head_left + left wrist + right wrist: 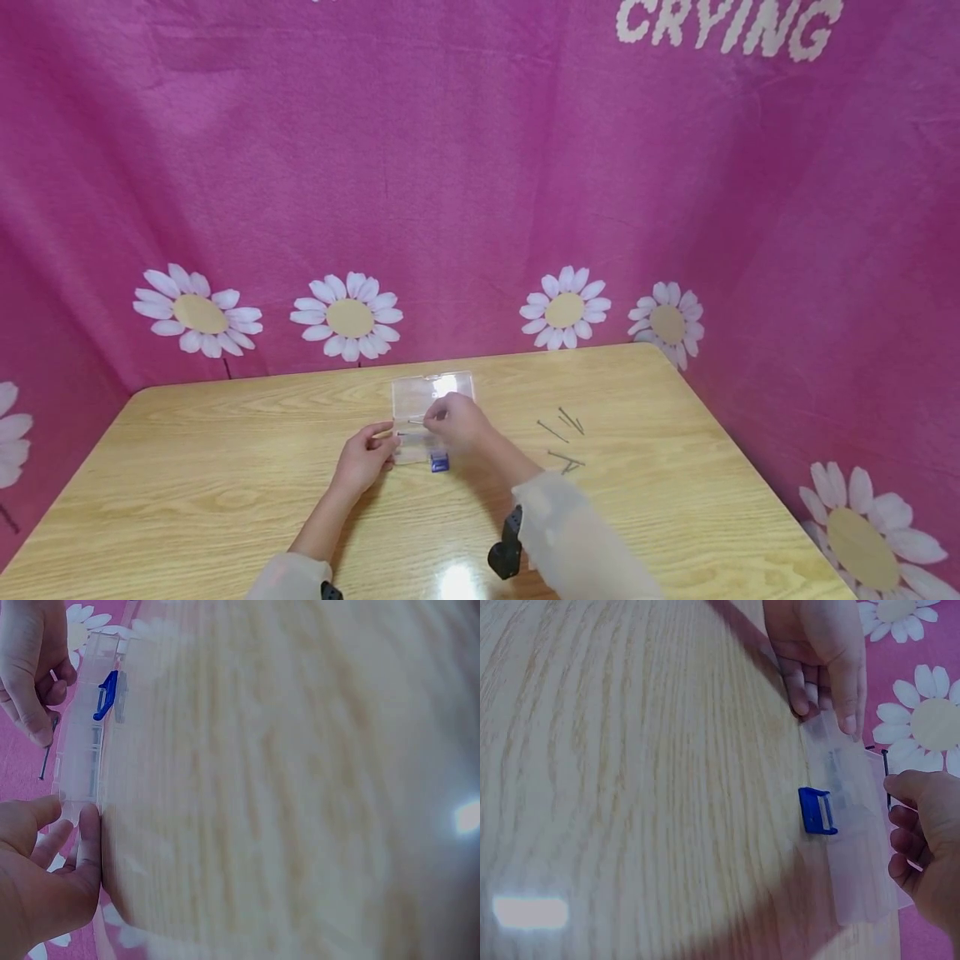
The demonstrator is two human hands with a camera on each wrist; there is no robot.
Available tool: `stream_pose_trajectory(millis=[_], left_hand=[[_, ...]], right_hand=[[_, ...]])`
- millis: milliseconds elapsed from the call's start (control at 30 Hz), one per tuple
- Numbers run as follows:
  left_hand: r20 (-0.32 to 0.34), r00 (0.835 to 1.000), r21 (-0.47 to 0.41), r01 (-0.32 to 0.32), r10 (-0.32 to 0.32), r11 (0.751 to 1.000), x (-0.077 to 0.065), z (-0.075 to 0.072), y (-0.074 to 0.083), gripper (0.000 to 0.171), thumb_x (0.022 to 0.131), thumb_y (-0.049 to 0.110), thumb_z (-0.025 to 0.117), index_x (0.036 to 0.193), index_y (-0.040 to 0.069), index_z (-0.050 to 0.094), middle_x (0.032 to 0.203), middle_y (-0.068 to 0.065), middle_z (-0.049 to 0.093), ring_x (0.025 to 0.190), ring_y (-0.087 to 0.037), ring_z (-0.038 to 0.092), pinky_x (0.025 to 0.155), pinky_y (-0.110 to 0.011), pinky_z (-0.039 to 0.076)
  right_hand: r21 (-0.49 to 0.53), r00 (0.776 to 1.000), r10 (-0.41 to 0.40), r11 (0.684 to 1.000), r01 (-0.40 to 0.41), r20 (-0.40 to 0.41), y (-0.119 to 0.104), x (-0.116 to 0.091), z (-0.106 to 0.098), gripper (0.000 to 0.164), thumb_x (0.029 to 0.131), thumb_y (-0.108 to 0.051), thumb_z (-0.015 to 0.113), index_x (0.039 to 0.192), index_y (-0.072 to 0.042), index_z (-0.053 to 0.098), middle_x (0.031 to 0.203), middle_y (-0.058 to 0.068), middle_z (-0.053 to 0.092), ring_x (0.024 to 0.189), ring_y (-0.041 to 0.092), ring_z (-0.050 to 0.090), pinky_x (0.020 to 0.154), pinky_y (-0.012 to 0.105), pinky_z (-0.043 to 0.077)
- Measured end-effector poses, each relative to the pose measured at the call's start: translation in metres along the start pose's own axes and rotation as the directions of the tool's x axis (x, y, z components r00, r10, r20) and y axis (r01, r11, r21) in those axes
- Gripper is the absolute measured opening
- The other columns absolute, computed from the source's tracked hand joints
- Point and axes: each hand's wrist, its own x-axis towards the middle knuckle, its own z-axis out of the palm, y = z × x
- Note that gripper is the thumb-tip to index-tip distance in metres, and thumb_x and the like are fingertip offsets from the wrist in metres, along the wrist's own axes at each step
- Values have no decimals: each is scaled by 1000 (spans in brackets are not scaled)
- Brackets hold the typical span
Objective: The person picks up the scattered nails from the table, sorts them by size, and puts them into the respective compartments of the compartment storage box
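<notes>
A clear plastic box [411, 398] stands on the table with its lid tipped back and a blue latch [817, 811] on the near side. My left hand [363, 457] grips the box's left end between thumb and fingers. Above the box, my right hand [455, 419] pinches a nail [46, 757] between thumb and forefinger, its head end sticking out to the left. Through the clear wall in the left wrist view, a dark thin nail [94, 761] shows inside the box.
Several loose nails [566, 460] lie on the wooden table [225, 467], right of the box. Behind the table hangs a pink curtain [450, 208] with white daisies, and it also runs along the right side. Light glares off the tabletop near the front.
</notes>
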Motion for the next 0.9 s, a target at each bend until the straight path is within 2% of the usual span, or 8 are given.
stream_pose_trajectory(millis=[233, 900], left_hand=[[4, 1000, 3, 4, -4, 1000, 0, 1, 0, 37, 90, 7, 59, 125, -7, 53, 88, -17, 63, 66, -10, 59, 62, -23, 55], [2, 1000, 7, 19, -19, 1000, 1, 0, 0, 37, 91, 7, 58, 125, -6, 53, 89, -16, 63, 67, -10, 58, 61, -21, 54]], right_hand=[[-26, 1000, 13, 1000, -13, -15, 1, 2, 8, 11, 86, -15, 64, 88, -7, 71, 75, 0, 61, 69, 10, 51, 62, 22, 45], [-85, 998, 28, 996, -32, -48, 4, 5, 14, 12, 86, -17, 65, 90, -9, 72, 82, 1, 65, 74, 11, 55, 68, 25, 48]])
